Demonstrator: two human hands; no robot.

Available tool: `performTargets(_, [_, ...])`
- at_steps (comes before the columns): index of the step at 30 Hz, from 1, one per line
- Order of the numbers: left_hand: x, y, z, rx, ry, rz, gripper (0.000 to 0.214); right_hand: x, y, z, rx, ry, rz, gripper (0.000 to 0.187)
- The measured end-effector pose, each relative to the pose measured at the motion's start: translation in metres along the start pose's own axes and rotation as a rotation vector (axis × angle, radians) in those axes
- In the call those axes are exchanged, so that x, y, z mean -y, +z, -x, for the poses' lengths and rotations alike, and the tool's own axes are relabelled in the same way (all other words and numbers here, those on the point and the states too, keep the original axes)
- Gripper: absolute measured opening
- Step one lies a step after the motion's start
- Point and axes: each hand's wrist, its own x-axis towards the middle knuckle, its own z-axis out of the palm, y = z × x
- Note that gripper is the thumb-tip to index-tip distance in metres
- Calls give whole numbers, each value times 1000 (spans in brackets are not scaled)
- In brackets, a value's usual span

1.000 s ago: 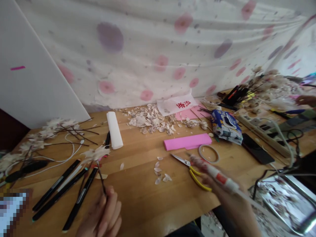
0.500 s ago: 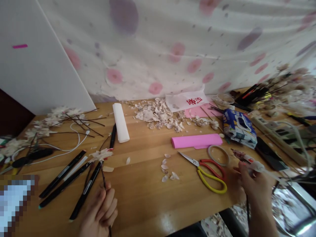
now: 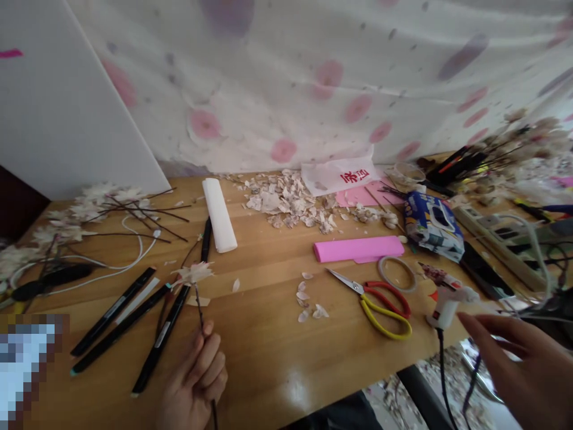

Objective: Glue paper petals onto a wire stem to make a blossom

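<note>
My left hand pinches the dark stem of an artificial flower, whose pale petals point up and away from me. Just off the white glue gun, my right hand hovers with fingers apart and nothing in it. The glue gun rests near the table's right front edge, its black cord hanging over. Left of it lie scissors with red and yellow handles and a roll of tape. A few loose petals are on the wood between my hands.
Black markers lie near my left hand, beside a white paper roll. A petal heap sits at the back. A pink paper roll, a blue wipes pack and a power strip are on the right.
My right hand has let go of the glue gun and moved right and toward me, leaving it on the table. My left hand still holds the flower, shifted slightly right in view.
</note>
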Motion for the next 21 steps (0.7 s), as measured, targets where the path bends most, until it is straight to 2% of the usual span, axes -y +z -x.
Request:
performTargets(1, [1,0,-1,44,-8,14,8,29,10,4,93,-178,-117,18])
performTargets(2, [2,1,-2,80,-13,26,7,62,25,8,178,-289,-190,16])
performTargets(3, [2,1,-3,104,-18,33,7,96,44,13,252,-393,-261,16])
performTargets(4, [3,1,-3,116,-23,36,6,129,64,19,397,-552,-351,17])
performTargets(6, [4,0,-5,126,-31,32,8,187,106,32,566,-763,-411,22])
performTargets(9, [5,-6,-6,129,-22,13,7,239,153,46,698,-963,-398,37])
performTargets(11, [5,-9,-6,130,-8,3,9,251,170,49,741,-1038,-367,29])
performTargets(14, [6,-10,-7,136,10,-7,12,253,182,48,772,-1101,-338,24])
performTargets(21, [7,-4,-8,158,16,-20,12,246,197,44,785,-1091,-337,26])
